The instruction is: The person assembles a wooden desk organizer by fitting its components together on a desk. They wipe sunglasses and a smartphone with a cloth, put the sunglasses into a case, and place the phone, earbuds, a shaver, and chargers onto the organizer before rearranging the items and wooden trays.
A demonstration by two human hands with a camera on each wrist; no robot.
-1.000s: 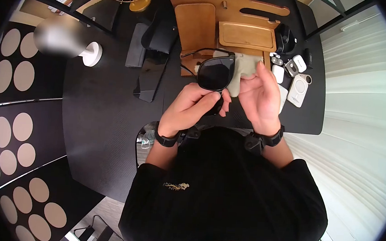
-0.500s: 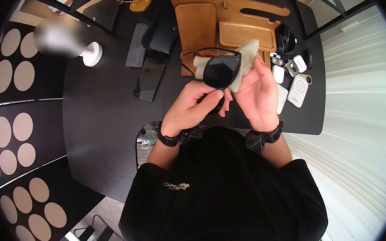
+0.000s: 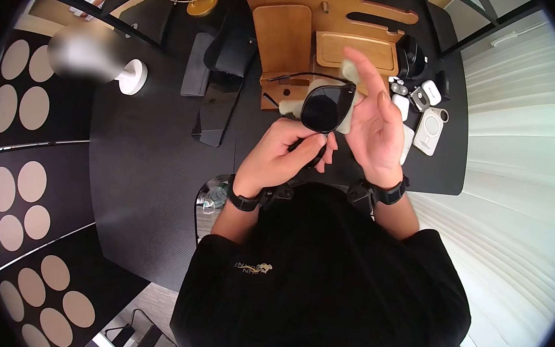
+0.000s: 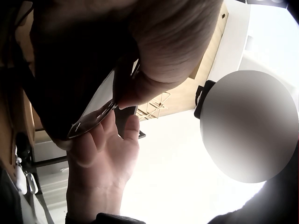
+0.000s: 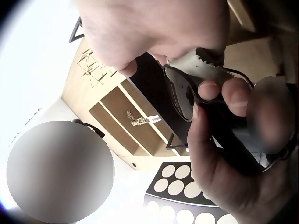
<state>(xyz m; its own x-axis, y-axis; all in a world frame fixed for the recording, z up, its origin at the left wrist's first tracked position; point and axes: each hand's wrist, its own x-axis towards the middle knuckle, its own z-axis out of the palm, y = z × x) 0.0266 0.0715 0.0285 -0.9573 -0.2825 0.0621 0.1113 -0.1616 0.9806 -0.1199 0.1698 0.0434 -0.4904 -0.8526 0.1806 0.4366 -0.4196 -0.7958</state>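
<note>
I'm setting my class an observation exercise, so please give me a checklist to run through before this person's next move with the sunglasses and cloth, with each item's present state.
1. Left hand holds the sunglasses: ok, thumb and fingers grip the frame.
2. Temple arms unfolded: ok, both extend outward.
3. Cloth behind the exposed lens: ok, on the right hand's side.
4. Right hand's grip on the cloth: cannot tell, its fingers are partly hidden.
5. Other lens uncovered: not ok, the left hand covers much of it.
6. Lenses free of smudges: cannot tell.
</note>
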